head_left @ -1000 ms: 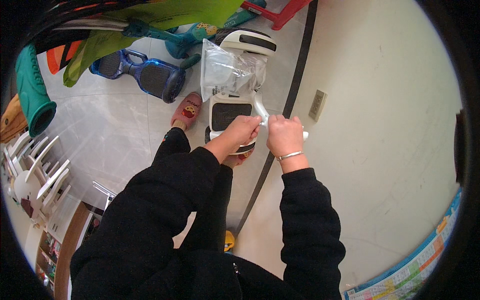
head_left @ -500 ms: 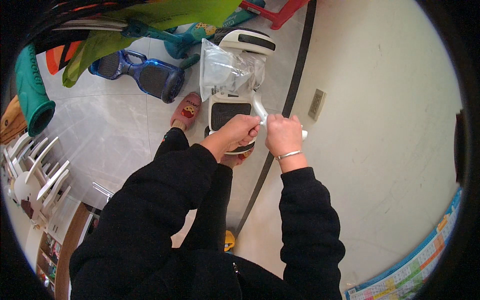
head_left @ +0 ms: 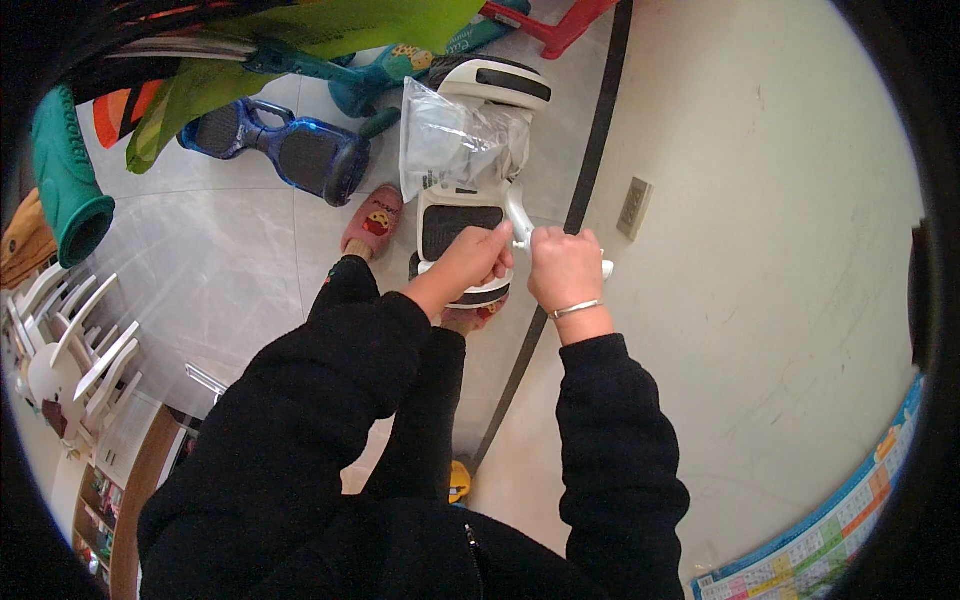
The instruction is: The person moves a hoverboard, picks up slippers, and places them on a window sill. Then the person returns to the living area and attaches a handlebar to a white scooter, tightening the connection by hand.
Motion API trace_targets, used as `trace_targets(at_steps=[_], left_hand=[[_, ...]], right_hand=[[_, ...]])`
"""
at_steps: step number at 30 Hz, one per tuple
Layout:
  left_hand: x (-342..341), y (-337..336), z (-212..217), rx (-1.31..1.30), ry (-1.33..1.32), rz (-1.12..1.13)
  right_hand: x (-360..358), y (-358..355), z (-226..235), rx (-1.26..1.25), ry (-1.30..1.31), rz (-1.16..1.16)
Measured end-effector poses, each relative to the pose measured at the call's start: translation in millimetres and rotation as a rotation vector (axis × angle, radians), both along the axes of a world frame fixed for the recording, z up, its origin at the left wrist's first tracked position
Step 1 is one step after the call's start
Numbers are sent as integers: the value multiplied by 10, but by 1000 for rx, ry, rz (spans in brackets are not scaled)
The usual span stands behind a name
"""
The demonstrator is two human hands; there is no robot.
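My right hand [head_left: 566, 270] is wrapped around a white curved bar [head_left: 518, 212], whose end shows past the knuckles. This bar rises from a white self-balancing scooter [head_left: 461, 232] with black foot pads, standing on the floor below. My left hand [head_left: 475, 265] is closed beside it, thumb on top, above the near foot pad. A small white tip [head_left: 519, 244] shows in the narrow gap between the hands. What my left fingers hold, if anything, is hidden. A clear plastic bag [head_left: 450, 140] with pale contents lies over the scooter's middle.
A blue hoverboard [head_left: 275, 150] lies on the tiles to the left. Green and teal items [head_left: 78, 220] crowd the upper left. A pale wall [head_left: 760, 250] with a socket plate [head_left: 634, 208] runs along the right. My slippered foot [head_left: 372, 222] stands beside the scooter.
My left hand has drawn slightly left and down, widening the gap to my right hand. My right hand stays on the bar, almost unmoved.
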State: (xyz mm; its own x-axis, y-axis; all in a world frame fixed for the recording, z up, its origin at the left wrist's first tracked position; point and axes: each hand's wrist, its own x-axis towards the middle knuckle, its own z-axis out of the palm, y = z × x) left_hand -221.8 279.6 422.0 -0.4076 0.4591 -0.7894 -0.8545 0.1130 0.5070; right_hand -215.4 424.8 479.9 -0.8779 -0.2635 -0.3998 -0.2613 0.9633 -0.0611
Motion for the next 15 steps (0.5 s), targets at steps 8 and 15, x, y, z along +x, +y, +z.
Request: trace_targets(at_steps=[8,15], left_hand=[[-6,5,-52,200,-241,86],[59,44,-234,-176,1145,-68]], right_hand=[[13,2,-27,-39,43,-23],[8,11,-17,4,3,-17]])
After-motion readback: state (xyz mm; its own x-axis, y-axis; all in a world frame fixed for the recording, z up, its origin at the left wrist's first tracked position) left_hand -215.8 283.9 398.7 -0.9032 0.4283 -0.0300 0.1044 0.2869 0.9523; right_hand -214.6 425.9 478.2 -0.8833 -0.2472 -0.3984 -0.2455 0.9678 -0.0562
